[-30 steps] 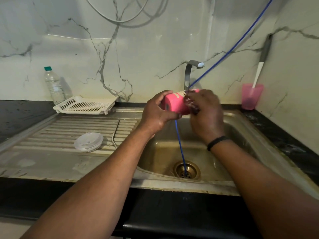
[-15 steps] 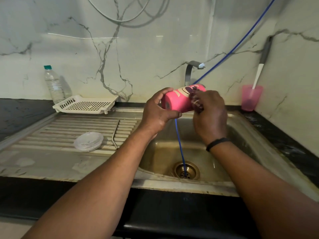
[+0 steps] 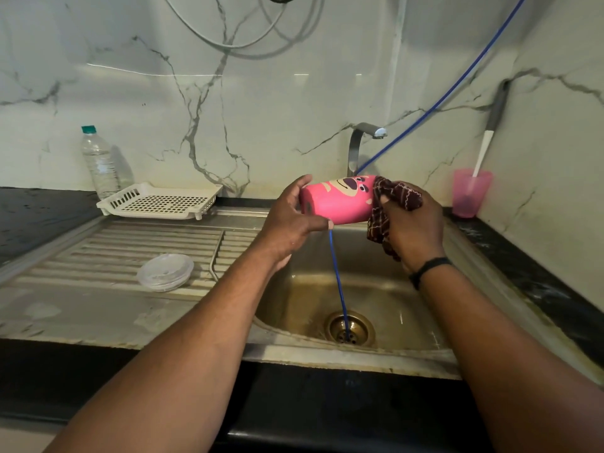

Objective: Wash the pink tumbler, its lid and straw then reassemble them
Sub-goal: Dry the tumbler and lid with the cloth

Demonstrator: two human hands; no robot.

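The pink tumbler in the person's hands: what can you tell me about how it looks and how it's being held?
The pink tumbler is a smooth, opaque pink cup with a cartoon bear face printed on its side. It has no lid on and lies roughly on its side in the air above the sink, in front of the tap. The left hand grips its left end, thumb underneath. The right hand holds a dark red patterned cloth against its right end.
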